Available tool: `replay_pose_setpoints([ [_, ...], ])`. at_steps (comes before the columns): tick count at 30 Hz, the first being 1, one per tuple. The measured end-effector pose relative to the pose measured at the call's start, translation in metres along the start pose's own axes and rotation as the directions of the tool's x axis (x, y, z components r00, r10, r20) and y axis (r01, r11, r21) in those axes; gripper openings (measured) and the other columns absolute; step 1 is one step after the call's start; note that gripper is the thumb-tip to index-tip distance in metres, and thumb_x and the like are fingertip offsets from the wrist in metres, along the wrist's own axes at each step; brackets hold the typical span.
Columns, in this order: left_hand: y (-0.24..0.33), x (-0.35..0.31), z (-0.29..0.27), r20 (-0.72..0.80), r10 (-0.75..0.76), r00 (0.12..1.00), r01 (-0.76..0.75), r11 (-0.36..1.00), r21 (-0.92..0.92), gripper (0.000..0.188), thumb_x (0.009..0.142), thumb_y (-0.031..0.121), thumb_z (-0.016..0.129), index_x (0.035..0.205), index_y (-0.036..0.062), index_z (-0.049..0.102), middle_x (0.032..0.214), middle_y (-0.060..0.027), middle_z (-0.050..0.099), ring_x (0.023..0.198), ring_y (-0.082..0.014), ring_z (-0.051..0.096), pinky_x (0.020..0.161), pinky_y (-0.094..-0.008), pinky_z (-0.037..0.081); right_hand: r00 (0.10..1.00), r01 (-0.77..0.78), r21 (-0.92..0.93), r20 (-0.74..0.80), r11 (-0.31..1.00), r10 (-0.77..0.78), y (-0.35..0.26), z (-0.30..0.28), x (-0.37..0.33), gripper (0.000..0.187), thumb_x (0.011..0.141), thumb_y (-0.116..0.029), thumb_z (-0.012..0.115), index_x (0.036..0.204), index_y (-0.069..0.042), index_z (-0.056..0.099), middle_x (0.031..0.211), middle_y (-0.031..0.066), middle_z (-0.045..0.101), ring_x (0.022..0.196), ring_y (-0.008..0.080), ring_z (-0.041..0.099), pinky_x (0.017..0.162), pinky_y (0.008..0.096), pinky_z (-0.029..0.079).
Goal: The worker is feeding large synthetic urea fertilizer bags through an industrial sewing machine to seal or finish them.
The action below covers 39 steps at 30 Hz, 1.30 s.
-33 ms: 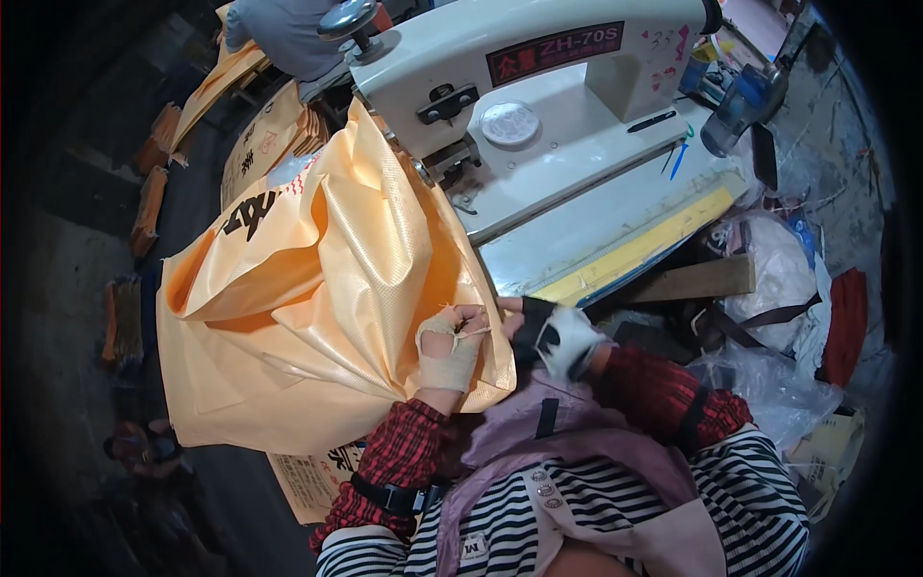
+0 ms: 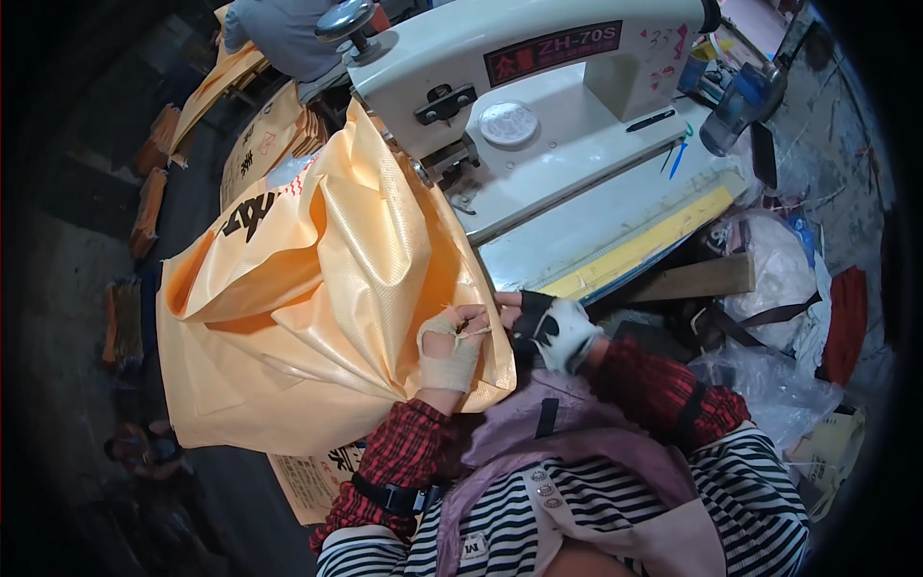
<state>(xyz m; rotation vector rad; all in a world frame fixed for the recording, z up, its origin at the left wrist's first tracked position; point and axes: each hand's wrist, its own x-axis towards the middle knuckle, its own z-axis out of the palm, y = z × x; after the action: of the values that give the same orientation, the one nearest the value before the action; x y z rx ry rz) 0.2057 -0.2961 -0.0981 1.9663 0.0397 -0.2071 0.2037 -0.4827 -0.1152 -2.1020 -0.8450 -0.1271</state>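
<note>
A large yellow-orange woven plastic sack (image 2: 365, 260) with black and red print hangs in folds under the head of a white industrial sewing machine (image 2: 413, 87). My left hand (image 2: 450, 348), wrapped in a beige fingerless covering, is closed on the sack near its right edge. Pale thread or frayed strands show by its fingertips. At the same edge, just right of the left hand, my right hand (image 2: 553, 329) wears a black and white fingerless glove. Its thumb and forefinger are pinched at the sack's edge; what lies between the fingertips is partly hidden.
Stacked sacks (image 2: 264, 144) lie behind at the left. Beyond them sits a person in grey (image 2: 288, 37). The machine table (image 2: 586, 231) has a yellow strip along its near edge; right of it are a wooden board (image 2: 692, 279), clear plastic bags (image 2: 769, 385) and a blue-tinted bottle (image 2: 740, 106).
My right hand has shifted very slightly and shows less blur. The left hand, the sack and the machine stay where they were.
</note>
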Motion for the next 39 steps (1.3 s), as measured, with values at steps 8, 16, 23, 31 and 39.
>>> replay_pose_setpoints([
  [8, 0.030, -0.011, -0.005, 0.376, 0.445, 0.813, -0.582, 0.642, 0.498, 0.031, 0.074, 0.014, 0.061, 0.102, -0.0001, 0.057, 0.077, -0.0133, 0.051, 0.076, -0.0293, 0.051, 0.065, -0.0368, 0.041, 0.958, -0.270, -0.027, 0.096, 0.962, 0.272, 0.022, 0.022, 0.006, 0.021, 0.082, -0.027, 0.060, 0.097, -0.014, 0.065, 0.096, 0.0054, 0.065, 0.086, 0.0146, 0.061, 0.075, 0.0275, 0.048],
  [16, 0.073, -0.036, 0.000, 0.796, 0.074, 0.601, -0.799, 0.077, 0.596, 0.035, 0.070, 0.039, 0.058, 0.074, 0.0045, 0.065, 0.068, -0.0115, 0.058, 0.074, -0.0265, 0.053, 0.079, -0.0422, 0.032, 0.767, -0.390, -0.336, 0.396, 0.857, 0.504, 0.004, 0.030, 0.020, 0.029, 0.086, -0.036, 0.047, 0.088, -0.014, 0.067, 0.084, 0.0156, 0.063, 0.073, 0.0334, 0.063, 0.065, 0.0399, 0.050],
  [23, 0.098, -0.018, -0.014, 0.954, -0.107, 0.280, -0.930, 0.216, 0.297, 0.012, 0.065, 0.017, 0.056, 0.061, 0.0095, 0.064, 0.058, -0.0070, 0.059, 0.060, -0.0246, 0.053, 0.068, -0.0392, 0.034, 0.695, -0.522, -0.238, 0.439, 0.819, 0.570, -0.002, 0.028, 0.015, 0.027, 0.086, -0.034, 0.045, 0.100, -0.019, 0.063, 0.092, 0.0198, 0.058, 0.090, 0.0356, 0.057, 0.076, 0.0437, 0.046],
  [31, 0.098, 0.031, -0.007, 0.866, -0.179, 0.466, -0.817, 0.289, 0.499, 0.009, 0.067, 0.019, 0.062, 0.068, 0.0132, 0.068, 0.071, -0.0094, 0.065, 0.068, -0.0273, 0.065, 0.053, -0.0384, 0.048, 0.800, -0.326, -0.323, 0.406, 0.888, 0.441, 0.031, 0.010, 0.083, 0.026, 0.084, -0.030, 0.048, 0.094, -0.014, 0.066, 0.088, 0.0212, 0.061, 0.081, 0.0367, 0.060, 0.073, 0.0426, 0.048],
  [39, 0.074, 0.083, -0.029, 0.724, -0.135, 0.676, -0.697, 0.203, 0.688, 0.016, 0.066, 0.027, 0.065, 0.066, 0.0110, 0.067, 0.070, -0.0089, 0.065, 0.067, -0.0267, 0.064, 0.060, -0.0366, 0.050, 0.817, -0.277, -0.370, 0.395, 0.887, 0.420, 0.064, 0.037, 0.108, 0.024, 0.080, -0.024, 0.055, 0.089, -0.003, 0.065, 0.086, 0.0164, 0.064, 0.080, 0.0288, 0.063, 0.068, 0.0375, 0.051],
])
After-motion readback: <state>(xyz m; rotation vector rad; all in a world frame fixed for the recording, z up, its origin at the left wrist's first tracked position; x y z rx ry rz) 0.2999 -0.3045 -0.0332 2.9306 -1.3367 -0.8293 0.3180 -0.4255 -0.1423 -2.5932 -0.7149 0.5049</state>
